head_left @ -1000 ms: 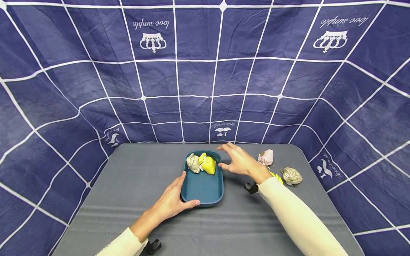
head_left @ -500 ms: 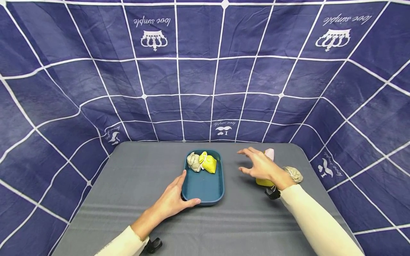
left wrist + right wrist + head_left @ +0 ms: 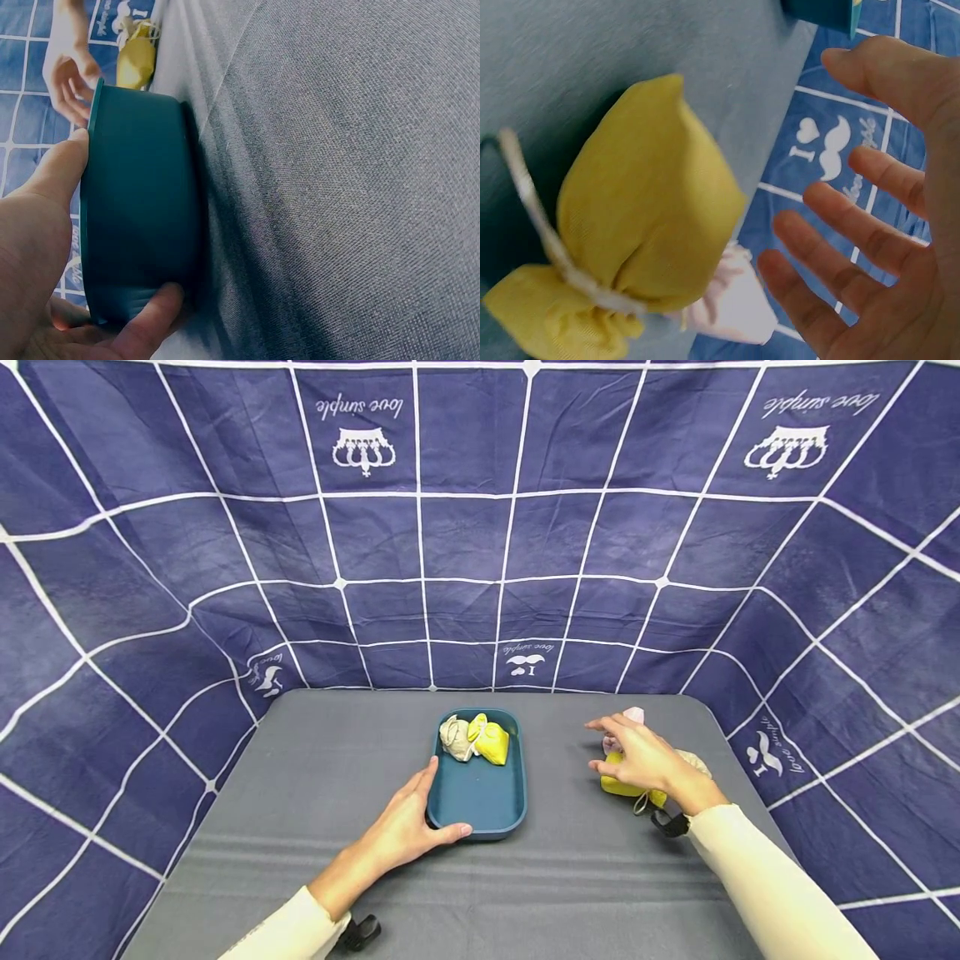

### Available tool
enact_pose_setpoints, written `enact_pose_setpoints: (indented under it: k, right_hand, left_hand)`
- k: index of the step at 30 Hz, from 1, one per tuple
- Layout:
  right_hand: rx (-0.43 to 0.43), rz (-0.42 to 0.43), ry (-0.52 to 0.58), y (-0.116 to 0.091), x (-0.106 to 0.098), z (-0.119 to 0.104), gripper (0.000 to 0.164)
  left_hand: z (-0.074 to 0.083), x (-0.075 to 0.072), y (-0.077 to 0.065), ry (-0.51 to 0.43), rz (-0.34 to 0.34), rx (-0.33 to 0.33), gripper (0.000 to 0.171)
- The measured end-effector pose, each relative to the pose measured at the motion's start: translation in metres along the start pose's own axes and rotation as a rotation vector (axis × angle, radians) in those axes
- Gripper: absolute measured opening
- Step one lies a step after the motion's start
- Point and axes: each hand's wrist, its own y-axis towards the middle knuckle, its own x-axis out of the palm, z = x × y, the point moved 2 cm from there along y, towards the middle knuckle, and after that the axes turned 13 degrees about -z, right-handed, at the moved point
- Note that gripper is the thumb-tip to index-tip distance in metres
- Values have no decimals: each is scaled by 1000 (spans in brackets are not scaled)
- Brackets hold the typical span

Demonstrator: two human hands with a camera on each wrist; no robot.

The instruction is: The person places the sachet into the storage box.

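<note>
My left hand [image 3: 401,827] holds the near left corner of a blue rectangular tray [image 3: 480,837], thumb at the near rim and fingers along the left side. Inside, at the far end, lie a beige drawstring pouch [image 3: 455,739] and a yellow pouch [image 3: 492,744]. To the tray's right, my right hand [image 3: 641,760] hovers with spread, slightly bent fingers and nothing in its grasp. Beneath it rests another yellow drawstring pouch [image 3: 645,202], partly covered by the hand in the head view. A pink pouch [image 3: 735,300] lies just beyond, and a second beige pouch [image 3: 693,763] shows behind the wrist.
A grey cloth-covered table [image 3: 337,760] bears everything. Blue sheets with white grid lines [image 3: 465,543] stand up at its back and both sides. Black straps [image 3: 362,933] sit at the wrists.
My right hand has moved right, away from the tray, to a place over the yellow pouch beside it. The left hand and tray have stayed put.
</note>
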Motion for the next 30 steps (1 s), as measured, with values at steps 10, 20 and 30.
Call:
enact_pose_setpoints:
  k: [10,20,30]
  right_hand:
    - [17,-25,22,-21,3,17,64]
    - [31,1,-25,-43,14,31,70]
    - [-12,23,-43,-53,30,42,84]
  left_hand:
    - [1,-1,2,1,4,11,135]
    - [-1,0,0,-11,-12,2,136]
    - [-2,1,1,-7,-12,-1,136]
